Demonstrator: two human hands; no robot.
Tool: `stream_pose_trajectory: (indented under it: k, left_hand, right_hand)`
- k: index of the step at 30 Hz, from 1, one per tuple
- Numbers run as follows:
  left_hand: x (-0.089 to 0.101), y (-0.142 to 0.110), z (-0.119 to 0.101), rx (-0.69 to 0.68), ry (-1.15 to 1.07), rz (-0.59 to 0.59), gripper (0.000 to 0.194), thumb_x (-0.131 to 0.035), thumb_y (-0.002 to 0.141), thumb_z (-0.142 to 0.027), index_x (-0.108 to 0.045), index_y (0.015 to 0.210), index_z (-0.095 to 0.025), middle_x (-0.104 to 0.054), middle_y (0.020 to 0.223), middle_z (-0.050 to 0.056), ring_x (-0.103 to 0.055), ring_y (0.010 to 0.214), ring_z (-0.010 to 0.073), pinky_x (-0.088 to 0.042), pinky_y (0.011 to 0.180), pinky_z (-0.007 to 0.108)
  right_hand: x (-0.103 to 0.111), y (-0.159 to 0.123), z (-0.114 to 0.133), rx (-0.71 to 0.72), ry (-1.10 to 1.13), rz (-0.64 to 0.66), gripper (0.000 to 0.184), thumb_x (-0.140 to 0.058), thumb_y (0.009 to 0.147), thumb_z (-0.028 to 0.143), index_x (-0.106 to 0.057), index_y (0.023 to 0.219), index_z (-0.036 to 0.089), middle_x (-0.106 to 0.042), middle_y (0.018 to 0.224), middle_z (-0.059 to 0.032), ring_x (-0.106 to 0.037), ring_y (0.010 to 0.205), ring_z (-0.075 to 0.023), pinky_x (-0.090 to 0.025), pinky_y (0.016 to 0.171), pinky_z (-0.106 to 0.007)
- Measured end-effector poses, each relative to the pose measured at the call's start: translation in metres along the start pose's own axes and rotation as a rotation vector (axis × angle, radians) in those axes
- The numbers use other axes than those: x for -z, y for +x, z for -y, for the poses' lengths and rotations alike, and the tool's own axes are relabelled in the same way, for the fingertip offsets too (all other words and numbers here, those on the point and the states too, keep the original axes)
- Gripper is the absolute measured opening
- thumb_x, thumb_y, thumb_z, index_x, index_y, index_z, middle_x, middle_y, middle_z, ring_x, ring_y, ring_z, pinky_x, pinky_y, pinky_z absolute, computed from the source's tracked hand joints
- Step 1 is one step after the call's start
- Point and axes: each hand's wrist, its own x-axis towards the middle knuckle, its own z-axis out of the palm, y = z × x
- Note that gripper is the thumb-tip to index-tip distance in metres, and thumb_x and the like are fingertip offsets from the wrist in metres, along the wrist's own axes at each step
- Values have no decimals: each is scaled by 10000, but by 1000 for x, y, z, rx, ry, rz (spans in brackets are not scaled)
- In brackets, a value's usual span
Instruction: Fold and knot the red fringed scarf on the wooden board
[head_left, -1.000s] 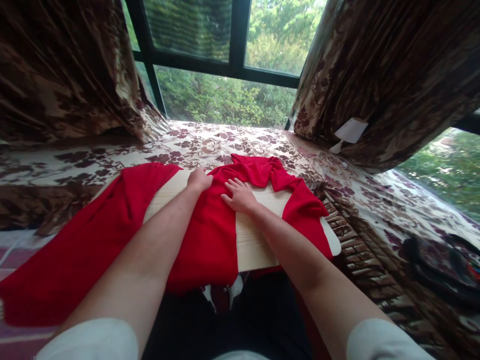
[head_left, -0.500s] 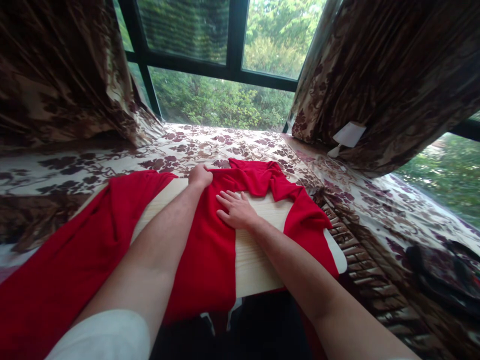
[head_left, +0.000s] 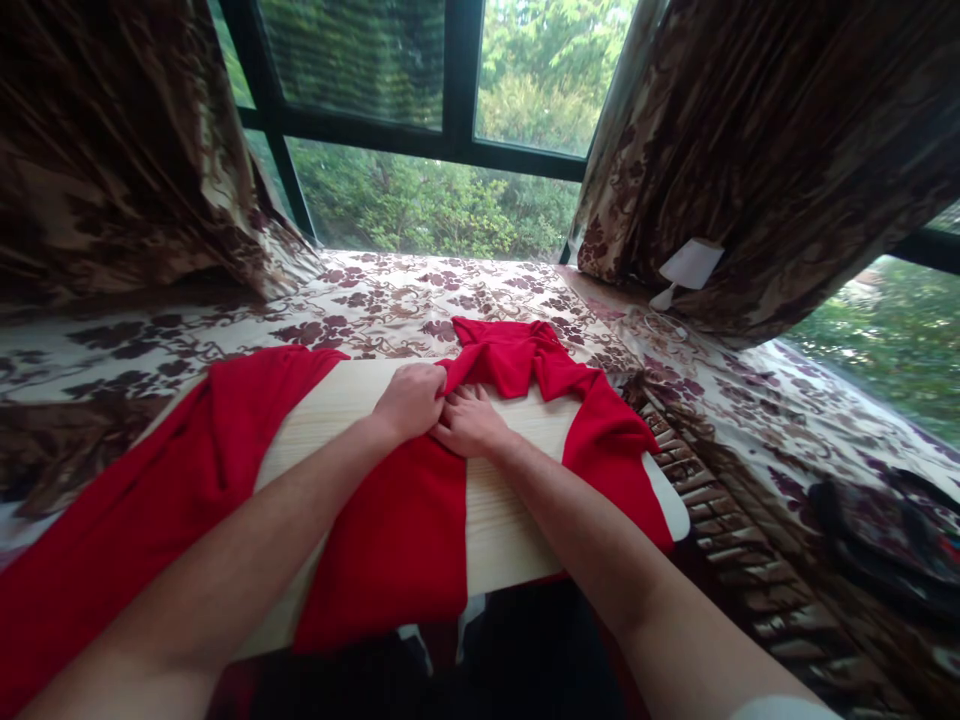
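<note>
A long piece of soft red cloth lies over a pale wooden board in front of me. My left hand is closed around a bunched edge of it, near the middle of the board. Right beside it, my right hand rests palm down on the same cloth, fingers stretched toward the left hand. The two hands nearly touch. At the top and right, the cloth lies in folds and hangs past the board's far edge. Another stretch of red cloth covers the board's left end.
Behind the board is a ledge with a floral cover, below a window. A small white lamp stands on it at the right. Patterned curtains hang on both sides. A dark bag-like item lies at the right.
My left hand has come toward me and right, drawing the cloth's edge up to my right hand. More bare board shows at left. My right hand has stayed nearly in place.
</note>
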Motion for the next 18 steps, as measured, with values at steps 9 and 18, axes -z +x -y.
stream_pose_trajectory:
  k: [9, 18]
  left_hand:
    - [-20, -44, -30, 58, 0, 90, 233, -486, 886, -279, -632, 1046, -191, -675, 1095, 131, -589, 1102, 265, -445, 1024, 388]
    - [-33, -38, -24, 117, 61, 336, 663, -379, 936, -452, -403, 1509, -119, -325, 1604, 149, -239, 1503, 281, -171, 1223, 488]
  right_hand:
    - [23, 17, -38, -339, 43, -334, 351, -368, 980, 238, -679, 1134, 187, -684, 1139, -96, -584, 1081, -213, -439, 967, -306]
    - [43, 81, -68, -269, -107, -89, 579, -540, 883, 242, -454, 1454, 193, -441, 1522, -121, -352, 1408, -288, -239, 1166, -518]
